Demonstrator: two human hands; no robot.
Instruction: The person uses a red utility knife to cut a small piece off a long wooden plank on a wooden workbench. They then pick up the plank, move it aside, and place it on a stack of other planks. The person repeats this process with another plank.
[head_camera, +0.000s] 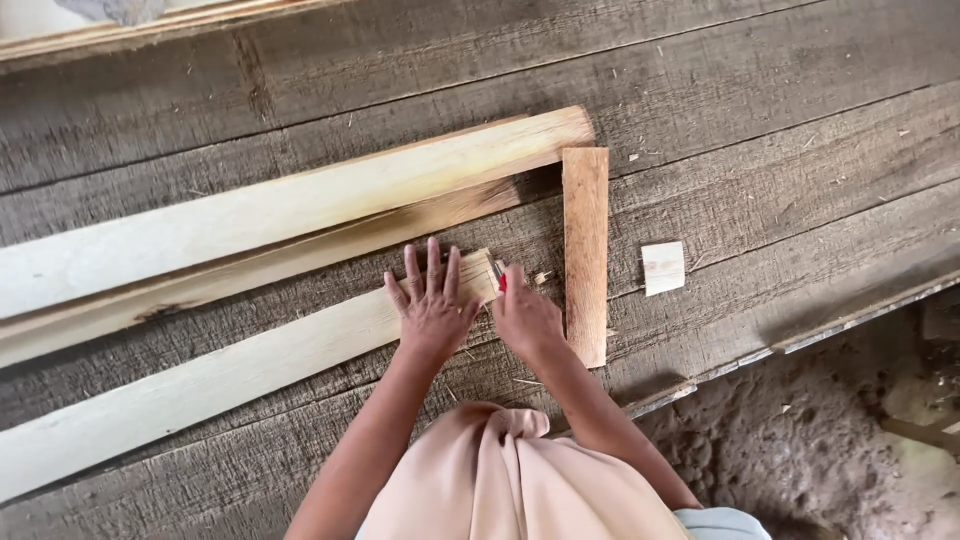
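The left hand (432, 300) lies flat, fingers spread, pinning the near slat (230, 375) on the plank floor (760, 130), probably to steady it. The right hand (525, 315) pinches a red pencil (498, 278) at the slat's end. The slat's long axis runs lower left to upper right, toward the upright crosspiece (586, 250).

Worn on the head, looking almost straight down from close above at a weathered plank floor (760, 150). Near edge filled by own forearms and clothing; bare earth (830, 440) at near right. Single view, nothing shared.
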